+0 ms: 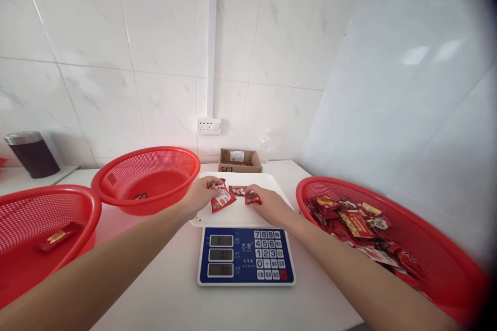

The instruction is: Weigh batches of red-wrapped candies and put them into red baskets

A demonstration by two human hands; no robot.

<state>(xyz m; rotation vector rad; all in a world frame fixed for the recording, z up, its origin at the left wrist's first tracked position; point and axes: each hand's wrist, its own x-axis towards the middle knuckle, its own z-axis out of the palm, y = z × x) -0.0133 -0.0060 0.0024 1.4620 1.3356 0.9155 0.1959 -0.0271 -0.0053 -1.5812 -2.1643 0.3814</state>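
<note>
Over the white scale pan [236, 217], my left hand [199, 195] is closed on the edge of a red printed snack packet [223, 200]. My right hand [267, 206] pinches a smaller red snack packet [253, 198] at the pan's right half. Between the two hands a dark red packet [236, 191] lies on the pan. In front of the pan is the scale's blue keypad panel [247, 257], with three lit displays. The fingers partly cover both held packets.
At the right, a red basket [310, 182] holds many snack packets [357, 222]. Two red baskets stand at the left: the back one [147, 154] and the front one [87, 196], each with a packet inside. Behind the scale are a cardboard box [240, 168] and a clear bottle [265, 149].
</note>
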